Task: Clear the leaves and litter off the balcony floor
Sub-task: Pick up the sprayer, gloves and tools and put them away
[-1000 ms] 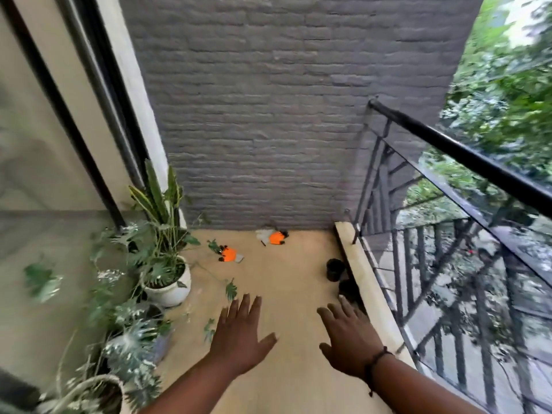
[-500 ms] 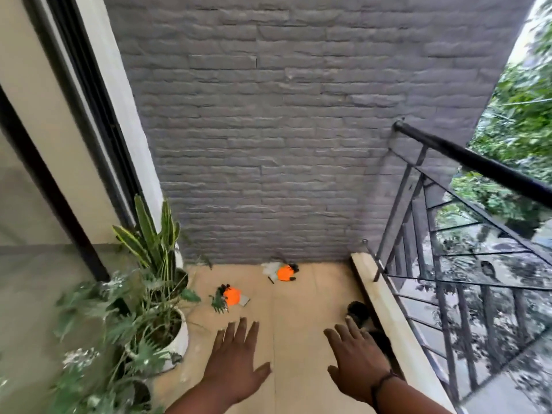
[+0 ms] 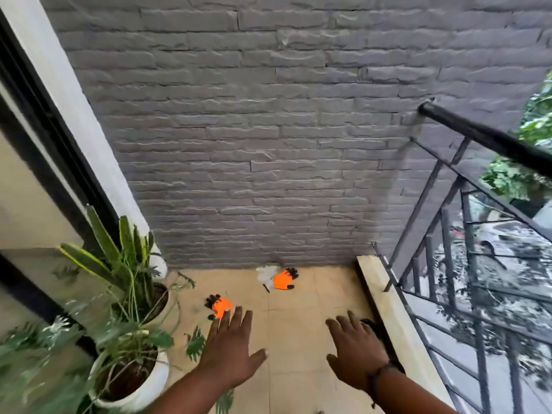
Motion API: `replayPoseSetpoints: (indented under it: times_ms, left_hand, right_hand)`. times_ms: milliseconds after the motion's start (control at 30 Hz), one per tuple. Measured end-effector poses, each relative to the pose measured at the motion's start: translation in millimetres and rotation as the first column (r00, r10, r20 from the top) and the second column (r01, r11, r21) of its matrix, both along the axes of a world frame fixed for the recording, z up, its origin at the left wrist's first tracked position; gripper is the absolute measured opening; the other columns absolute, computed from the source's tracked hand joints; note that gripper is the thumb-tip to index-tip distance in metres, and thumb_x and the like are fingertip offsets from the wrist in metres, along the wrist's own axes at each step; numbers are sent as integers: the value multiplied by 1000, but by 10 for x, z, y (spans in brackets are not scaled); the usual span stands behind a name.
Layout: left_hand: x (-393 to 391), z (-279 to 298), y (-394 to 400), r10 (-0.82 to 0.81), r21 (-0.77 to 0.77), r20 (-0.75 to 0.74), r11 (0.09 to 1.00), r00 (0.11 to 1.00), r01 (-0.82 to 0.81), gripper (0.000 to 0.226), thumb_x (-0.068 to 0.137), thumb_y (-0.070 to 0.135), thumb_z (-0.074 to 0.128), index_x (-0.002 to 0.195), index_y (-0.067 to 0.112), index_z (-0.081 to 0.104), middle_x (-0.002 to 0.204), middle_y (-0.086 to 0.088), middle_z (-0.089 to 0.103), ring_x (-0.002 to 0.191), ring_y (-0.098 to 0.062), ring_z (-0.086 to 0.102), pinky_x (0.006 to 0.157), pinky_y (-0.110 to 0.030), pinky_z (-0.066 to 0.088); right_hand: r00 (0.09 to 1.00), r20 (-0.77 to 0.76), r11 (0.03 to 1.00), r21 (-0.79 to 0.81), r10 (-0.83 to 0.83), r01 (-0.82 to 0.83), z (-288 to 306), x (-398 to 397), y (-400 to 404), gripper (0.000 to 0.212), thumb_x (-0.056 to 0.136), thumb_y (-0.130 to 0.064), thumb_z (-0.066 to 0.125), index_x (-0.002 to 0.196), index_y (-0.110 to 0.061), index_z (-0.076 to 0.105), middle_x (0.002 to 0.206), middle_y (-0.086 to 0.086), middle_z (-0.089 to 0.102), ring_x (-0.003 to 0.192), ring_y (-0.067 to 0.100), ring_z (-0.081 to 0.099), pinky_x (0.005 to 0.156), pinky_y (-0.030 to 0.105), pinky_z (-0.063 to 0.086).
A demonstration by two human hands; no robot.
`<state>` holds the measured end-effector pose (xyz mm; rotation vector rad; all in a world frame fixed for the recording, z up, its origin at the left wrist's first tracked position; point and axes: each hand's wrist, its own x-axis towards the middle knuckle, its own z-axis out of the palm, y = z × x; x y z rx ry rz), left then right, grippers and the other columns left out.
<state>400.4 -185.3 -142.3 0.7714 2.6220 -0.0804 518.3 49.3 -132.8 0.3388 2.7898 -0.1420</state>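
On the tan tile floor (image 3: 298, 348) lie two orange-and-black work gloves. One glove (image 3: 219, 306) lies near the plants, just beyond my left fingertips. The other glove (image 3: 283, 279) rests by the brick wall beside a crumpled whitish scrap (image 3: 265, 273). A green leaf (image 3: 195, 343) lies on the tiles left of my left hand, and another leaf (image 3: 225, 400) shows under my left forearm. My left hand (image 3: 231, 351) and right hand (image 3: 357, 351) are both held out over the floor, palms down, fingers spread, holding nothing.
Two white pots with leafy plants (image 3: 131, 377) (image 3: 134, 282) stand at the left by a glass door (image 3: 18, 204). A stone curb (image 3: 388, 318) and black metal railing (image 3: 466, 264) bound the right side. A dark object (image 3: 378, 331) sits by the curb behind my right hand. A grey brick wall (image 3: 268, 144) closes the far end.
The view has moved closer to the far wall, so the gloves appear nearer. Both hands stay outstretched and empty, spread a little wider apart.
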Motion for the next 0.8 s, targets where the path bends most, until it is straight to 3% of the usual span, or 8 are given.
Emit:
replayPoseSetpoints:
  times_ms: [100, 167, 333, 500, 633, 667, 733, 800]
  left_hand:
    - [-432, -33, 255, 17, -3, -12, 1000, 1000, -17, 131, 48, 91, -15, 158, 21, -3, 165, -9, -8, 152, -30, -5, 122, -44, -1]
    - [-676, -10, 394, 51, -5, -7, 999, 999, -51, 145, 33, 91, -26, 158, 22, -1, 165, -10, -8, 152, -30, -4, 121, -44, 0]
    - [-1117, -89, 648, 188, 9, 44, 982, 981, -188, 141, 39, 97, -19, 158, 23, -4, 166, -8, -7, 153, -29, -2, 122, -44, 3]
    - [-1495, -311, 646, 237, -60, 118, 971, 964, -232, 148, 28, 91, -31, 158, 21, -9, 166, -9, -8, 152, -31, -2, 122, -45, 1]
    - [-1960, -515, 647, 288, -122, 148, 955, 946, -271, 130, 46, 88, -10, 158, 22, -5, 166, -8, -5, 152, -31, 0, 121, -45, 2]
    - [-2115, -597, 663, 305, -127, 148, 949, 941, -287, 125, 50, 84, -6, 159, 22, 0, 166, -10, 0, 152, -33, 5, 121, -46, 6]
    - [-2385, -772, 662, 253, -125, 101, 963, 962, -240, 117, 62, 85, 7, 153, 17, 34, 155, -19, 36, 139, -41, 40, 111, -54, 32]
    - [-2708, -1086, 637, 222, -124, 106, 970, 969, -209, 97, 69, 82, 25, 118, 13, 73, 116, -17, 70, 96, -37, 71, 76, -52, 58]
  right_hand:
    - [997, 11, 997, 5, 78, -78, -66, -605, 344, 62, 96, -39, 47, 149, -19, 24, 159, 9, 21, 151, 31, 1, 120, 44, 16]
    - [991, 11, 991, 2, 137, -137, -86, -972, 510, 61, 95, -36, 47, 149, -18, 24, 158, 10, 22, 151, 31, 1, 119, 43, 16]
    - [966, 66, 969, -5, 249, -249, -132, -1687, 743, 63, 96, -35, 47, 151, -17, 22, 159, 12, 21, 151, 31, -1, 119, 44, 16]
    - [952, 96, 956, -32, 292, -290, -295, -2275, 827, 64, 95, -36, 48, 150, -15, 24, 157, 12, 23, 151, 32, 0, 119, 44, 18]
    - [938, 172, 952, -2, 302, -307, -462, -2660, 900, 68, 93, -41, 51, 150, -13, 27, 154, 15, 29, 150, 36, 7, 116, 46, 24]
    - [935, 177, 950, 2, 308, -313, -508, -2784, 934, 71, 87, -45, 60, 146, -12, 37, 148, 17, 39, 147, 39, 18, 111, 50, 33]
    - [938, 191, 955, 12, 290, -297, -608, -2952, 1031, 80, 48, -58, 84, 113, -14, 69, 112, 15, 67, 119, 42, 58, 79, 49, 57]
    - [956, 135, 962, 53, 260, -269, -845, -3154, 1149, 79, 19, -59, 85, 85, -18, 76, 84, 7, 72, 90, 34, 72, 54, 37, 59]
